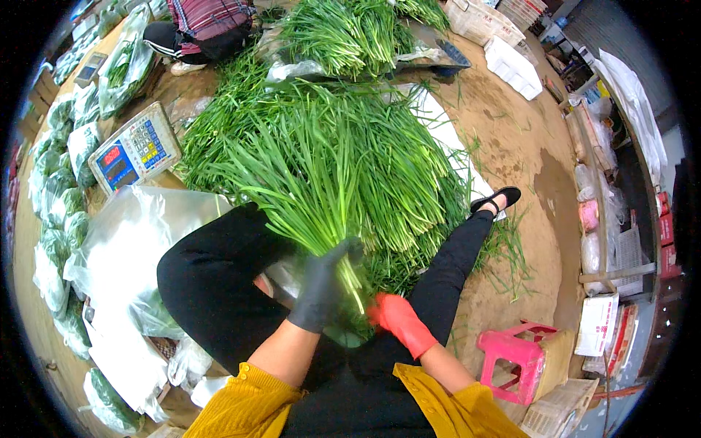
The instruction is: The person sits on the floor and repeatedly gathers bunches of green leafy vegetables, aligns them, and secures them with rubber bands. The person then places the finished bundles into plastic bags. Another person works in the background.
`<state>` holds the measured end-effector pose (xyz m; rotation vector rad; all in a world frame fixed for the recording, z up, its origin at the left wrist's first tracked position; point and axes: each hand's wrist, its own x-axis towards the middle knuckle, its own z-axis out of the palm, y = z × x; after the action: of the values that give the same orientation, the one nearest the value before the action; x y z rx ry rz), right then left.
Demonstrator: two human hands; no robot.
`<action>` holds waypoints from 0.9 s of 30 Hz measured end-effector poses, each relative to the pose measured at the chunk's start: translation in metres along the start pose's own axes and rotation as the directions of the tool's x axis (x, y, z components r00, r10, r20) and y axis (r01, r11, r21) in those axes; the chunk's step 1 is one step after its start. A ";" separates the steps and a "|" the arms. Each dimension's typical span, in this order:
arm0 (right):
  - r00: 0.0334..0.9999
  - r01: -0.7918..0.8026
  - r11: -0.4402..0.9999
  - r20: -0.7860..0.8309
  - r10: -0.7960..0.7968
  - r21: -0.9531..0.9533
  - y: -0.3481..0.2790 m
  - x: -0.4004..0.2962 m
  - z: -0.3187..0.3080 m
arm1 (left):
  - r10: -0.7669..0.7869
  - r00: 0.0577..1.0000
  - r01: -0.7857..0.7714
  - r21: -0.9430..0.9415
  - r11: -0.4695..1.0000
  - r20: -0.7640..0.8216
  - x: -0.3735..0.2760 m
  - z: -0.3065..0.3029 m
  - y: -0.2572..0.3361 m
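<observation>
My left hand [323, 284], in a dark grey glove, is closed around a bunch of long green leafy stalks [323, 202] that look like garlic chives. Their pale stem ends poke out below the fist. My right hand [397, 323], in a red rubber glove, is just right of those ends; its fingers are blurred, so whether it pinches anything is unclear. Beyond both hands a large heap of the same greens [405, 180] lies on the floor between my legs. Farther off, another pile of greens [350, 38] rests on plastic sheeting.
At the left stand a digital scale [136, 147], a large clear plastic bag [142, 235] and rows of bagged greens [60, 191]. Another person [211, 27] crouches at the upper left. A pink plastic stool [512, 361] stands lower right, near shelving [602, 219]; a white foam box [512, 67] lies upper right.
</observation>
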<state>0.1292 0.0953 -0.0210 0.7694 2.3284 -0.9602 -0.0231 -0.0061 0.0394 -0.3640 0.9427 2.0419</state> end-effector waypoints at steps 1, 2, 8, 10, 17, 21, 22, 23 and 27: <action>0.999 0.006 0.985 0.054 0.003 -0.175 0.005 0.000 0.004 | 0.028 1.000 -0.028 0.023 0.999 0.009 0.001 0.001 -0.001; 0.994 0.021 0.939 0.105 0.017 -0.344 0.009 0.001 0.006 | 0.054 0.998 -0.055 0.046 0.997 0.018 0.003 0.001 -0.001; 0.926 -0.012 0.864 -0.320 0.199 0.503 0.009 0.031 -0.057 | 0.309 0.951 -0.305 0.129 0.944 -0.016 0.000 -0.003 0.016; 0.851 0.043 0.644 -0.365 0.377 0.764 0.020 0.035 -0.084 | 0.357 0.934 -0.357 0.122 0.926 0.018 -0.023 -0.001 0.047; 0.881 -0.112 0.713 -0.263 0.394 0.692 0.081 0.102 -0.046 | 0.345 0.938 -0.337 0.137 0.931 -0.036 -0.016 -0.001 0.056; 0.734 -0.336 0.919 -0.554 0.393 0.207 0.068 0.131 -0.010 | 0.246 0.965 -0.226 0.187 0.956 -0.091 -0.007 -0.013 0.052; 0.697 -0.411 0.890 -0.562 0.446 0.197 0.051 0.126 -0.016 | 0.232 0.967 -0.211 0.184 0.960 -0.106 -0.007 -0.011 0.053; 0.651 -0.487 0.853 -0.571 0.500 0.191 0.041 0.124 -0.019 | 0.214 0.970 -0.191 0.182 0.965 -0.116 -0.007 -0.008 0.053; 0.636 -0.622 0.767 -0.471 0.611 0.155 0.036 0.140 -0.025 | 0.133 0.979 -0.097 0.221 0.970 -0.154 0.006 -0.009 0.040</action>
<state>0.0472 0.1780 -0.1096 1.8445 2.1655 -0.4405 -0.0588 -0.0237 0.0496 -0.3770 1.3014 2.0122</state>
